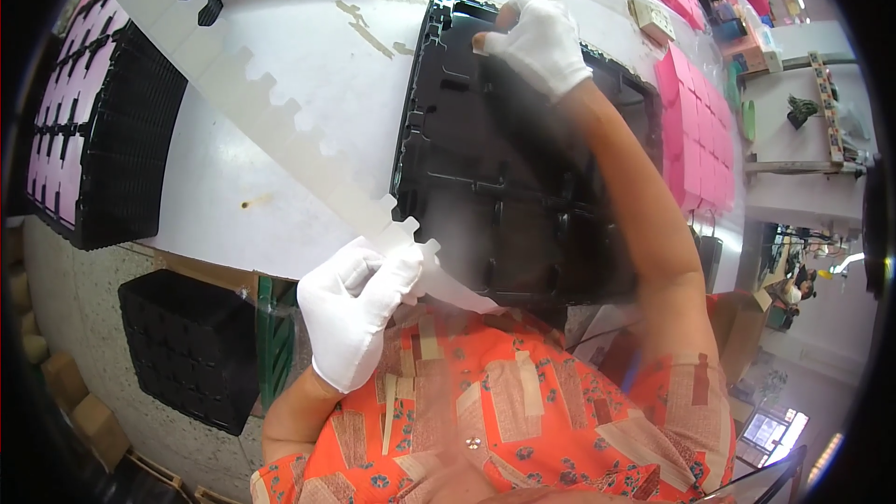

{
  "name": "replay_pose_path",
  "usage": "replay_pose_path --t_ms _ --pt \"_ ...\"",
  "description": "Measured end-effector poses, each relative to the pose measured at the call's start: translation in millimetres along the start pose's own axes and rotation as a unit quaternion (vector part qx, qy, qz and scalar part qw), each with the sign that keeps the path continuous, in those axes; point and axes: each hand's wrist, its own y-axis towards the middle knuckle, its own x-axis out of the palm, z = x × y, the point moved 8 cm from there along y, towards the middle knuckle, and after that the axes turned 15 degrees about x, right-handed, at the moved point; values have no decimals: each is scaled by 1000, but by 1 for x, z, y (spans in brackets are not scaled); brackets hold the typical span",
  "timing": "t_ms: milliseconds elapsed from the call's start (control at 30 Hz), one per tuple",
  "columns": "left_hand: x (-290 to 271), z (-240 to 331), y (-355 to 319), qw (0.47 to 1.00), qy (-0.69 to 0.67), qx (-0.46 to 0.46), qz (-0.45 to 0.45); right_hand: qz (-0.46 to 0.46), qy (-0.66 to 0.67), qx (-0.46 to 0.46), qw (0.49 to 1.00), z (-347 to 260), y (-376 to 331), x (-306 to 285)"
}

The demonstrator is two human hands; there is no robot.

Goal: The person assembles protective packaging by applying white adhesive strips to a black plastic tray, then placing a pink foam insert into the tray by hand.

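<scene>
A large black moulded panel [504,187] is seen lying flat on the white worktop [252,196], filling the centre of the frame. Its upper edge is pinched by the right hand [537,37], gloved in white, at the upper centre; the fingers are closed on the rim of the panel there. The right forearm runs down across the panel toward the lower right.

A long translucent strip with a notched edge [280,131] is stretched diagonally from the upper left of the frame down to the lower centre. Its near end is gripped by the left hand [359,313], also in a white glove, with the fingers clenched around the strip just at the near edge of the worktop, beside the panel's lower left corner.

A stack of black trays with pink inserts [89,140] is placed at the far left, partly over the worktop's edge. A black crate [191,345] stands on the floor at the lower left. Pink sheets [695,145] are laid out at the right of the panel.
</scene>
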Motion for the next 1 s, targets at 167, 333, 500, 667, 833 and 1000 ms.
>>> replay_pose_path --t_ms 167,333,500,667,833,1000 --pt "-3 -2 4 1000 -2 19 8 5 -41 -6 999 4 2 3" --pt "2 5 0 999 -1 33 14 -7 -24 43 999 -1 0 3" --pt "8 10 -1 998 35 52 -11 22 -83 57 995 17 -2 -7" --pt "17 15 -3 996 66 52 -28 -164 306 125 929 -38 -91 -66" --pt "40 22 -7 977 112 155 -97 -327 371 250 833 -71 -183 -101" --pt "56 7 -17 994 8 0 -104 -268 393 257 841 -55 -208 -108"
